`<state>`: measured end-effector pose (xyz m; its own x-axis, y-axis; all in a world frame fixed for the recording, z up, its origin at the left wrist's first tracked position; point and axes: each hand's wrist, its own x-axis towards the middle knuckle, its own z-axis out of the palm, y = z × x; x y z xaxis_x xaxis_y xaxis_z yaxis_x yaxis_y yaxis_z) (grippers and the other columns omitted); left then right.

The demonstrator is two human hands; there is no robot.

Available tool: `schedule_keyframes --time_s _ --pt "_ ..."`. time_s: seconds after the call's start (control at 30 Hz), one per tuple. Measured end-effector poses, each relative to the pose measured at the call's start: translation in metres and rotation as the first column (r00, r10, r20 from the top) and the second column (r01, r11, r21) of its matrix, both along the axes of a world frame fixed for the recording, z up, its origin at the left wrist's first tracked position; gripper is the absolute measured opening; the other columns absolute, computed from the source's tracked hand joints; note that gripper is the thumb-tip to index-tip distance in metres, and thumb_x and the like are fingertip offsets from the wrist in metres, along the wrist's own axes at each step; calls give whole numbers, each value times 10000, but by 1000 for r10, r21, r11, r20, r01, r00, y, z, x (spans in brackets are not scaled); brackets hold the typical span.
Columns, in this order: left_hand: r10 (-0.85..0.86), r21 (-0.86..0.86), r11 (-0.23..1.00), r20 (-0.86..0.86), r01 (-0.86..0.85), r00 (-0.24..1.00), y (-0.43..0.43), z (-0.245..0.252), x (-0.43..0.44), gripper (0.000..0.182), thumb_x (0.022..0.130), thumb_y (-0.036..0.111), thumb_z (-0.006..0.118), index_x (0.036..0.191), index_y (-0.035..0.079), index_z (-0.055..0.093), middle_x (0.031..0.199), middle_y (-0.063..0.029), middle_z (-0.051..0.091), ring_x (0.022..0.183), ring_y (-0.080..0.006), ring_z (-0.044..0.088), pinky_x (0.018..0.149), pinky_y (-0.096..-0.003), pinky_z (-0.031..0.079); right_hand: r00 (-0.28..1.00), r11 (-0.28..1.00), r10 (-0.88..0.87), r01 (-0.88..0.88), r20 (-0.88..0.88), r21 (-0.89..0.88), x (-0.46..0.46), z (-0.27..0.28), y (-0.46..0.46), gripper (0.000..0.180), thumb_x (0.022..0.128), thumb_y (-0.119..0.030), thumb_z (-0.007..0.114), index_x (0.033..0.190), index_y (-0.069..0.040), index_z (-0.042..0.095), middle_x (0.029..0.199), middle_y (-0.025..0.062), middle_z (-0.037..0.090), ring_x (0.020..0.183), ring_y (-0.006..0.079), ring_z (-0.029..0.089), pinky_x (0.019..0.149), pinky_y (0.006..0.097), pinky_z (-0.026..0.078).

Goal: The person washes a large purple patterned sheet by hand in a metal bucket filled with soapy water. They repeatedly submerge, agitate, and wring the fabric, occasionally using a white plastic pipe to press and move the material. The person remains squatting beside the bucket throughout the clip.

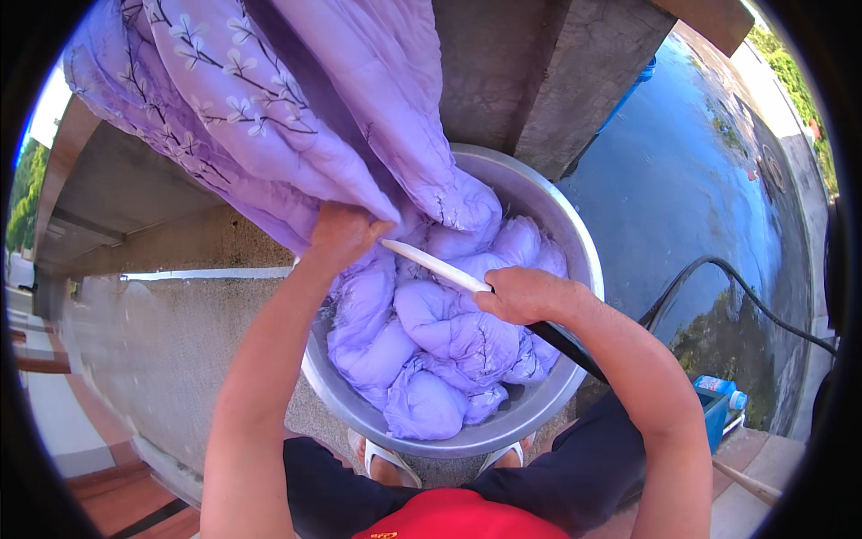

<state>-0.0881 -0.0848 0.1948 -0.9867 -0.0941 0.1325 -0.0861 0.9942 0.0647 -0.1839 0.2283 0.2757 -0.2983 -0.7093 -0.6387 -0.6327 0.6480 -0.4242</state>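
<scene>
A lilac quilt [236,87] printed with dark branches and pale blossoms hangs from above into a large metal basin [552,182]. Its lower part lies bunched and wet-looking in the basin [444,316]. My left hand [347,232] grips a fold of the hanging quilt over the basin's far left side. In my right hand [525,293], above the heap, is a black hose [569,347]. A narrow white shape [434,266] extends from that hand towards my left hand; whether it is a water jet or a pale nozzle, I cannot tell.
A concrete support [566,81] rises behind the basin. Wet, reflective ground [673,168] lies to the right, crossed by a looping black hose [747,296]. A blue bottle [719,387] sits at a teal container [712,418] by my right side. My sandalled feet [390,465] are against the basin's near side.
</scene>
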Motion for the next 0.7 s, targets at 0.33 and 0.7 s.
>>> schedule_keyframes --time_s 0.33,0.7 --pt "102 -256 967 372 -3 923 -6 5 28 753 933 569 591 1461 47 462 1232 -184 667 1153 -315 624 1005 -477 435 997 999 -20 17 -68 -34 13 -5 -10 485 949 -399 499 1122 9 696 1055 251 717 974 420 694 863 528 526" --pt "-111 -175 940 652 292 750 -5 99 223 77 770 128 676 824 136 730 901 -67 670 884 -254 653 770 -409 479 997 998 51 -54 -57 -36 19 10 -16 474 948 -390 492 1148 -5 680 1055 234 720 968 418 695 877 520 527"
